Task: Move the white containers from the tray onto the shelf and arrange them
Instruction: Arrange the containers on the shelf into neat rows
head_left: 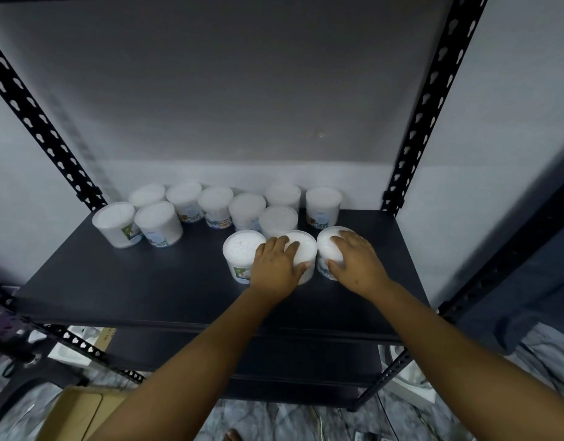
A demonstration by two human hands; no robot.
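Several white round containers stand on the dark shelf board (pixel 147 281). A back row (pixel 215 202) runs along the wall, with two more at the left (pixel 113 222). Three stand in front near the middle. My left hand (pixel 275 265) grips the middle front container (pixel 304 249) from above, fingers over its lid and thumb on its side. My right hand (pixel 357 262) grips the right front container (pixel 330 246) the same way. The left front container (pixel 242 253) stands free, touching my left hand's side. The tray is out of view.
Black perforated uprights (pixel 423 100) frame the shelf at left (pixel 35 122) and right. A grey wall closes the back. A lower shelf (pixel 274 361) lies beneath. A cardboard box (pixel 74 415) and clutter sit on the floor at the lower left.
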